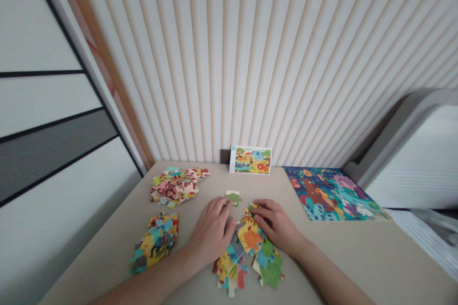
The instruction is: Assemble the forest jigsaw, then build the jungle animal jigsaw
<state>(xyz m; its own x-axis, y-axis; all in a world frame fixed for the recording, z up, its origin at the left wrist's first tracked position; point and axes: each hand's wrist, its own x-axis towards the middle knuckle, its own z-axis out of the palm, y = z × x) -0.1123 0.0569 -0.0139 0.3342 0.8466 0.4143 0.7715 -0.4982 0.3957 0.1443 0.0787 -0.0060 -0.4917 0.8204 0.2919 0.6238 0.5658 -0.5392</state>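
- Nearest, both bare forearms (168,267) stretched over the bench (343,243).
- Lower-left pile (157,240): stacked puzzle pieces, beside the left forearm.
- Upper-left pile (175,186): more pieces, heaped farther back.
- Left hand (211,231): thumb apart from its fingers, at the middle pile's edge; fingertips just beside the loose piece.
- Loose piece (233,197): green and cream, lying flat.
- Middle pile (248,239): pieces spread between both hands.
- Picture card (252,160): propped up behind.
- Right hand (277,224): fingers bent over the middle pile; whether they gripped a piece, I couldn't tell.
- Colourful sheet (332,195): flat, far right.
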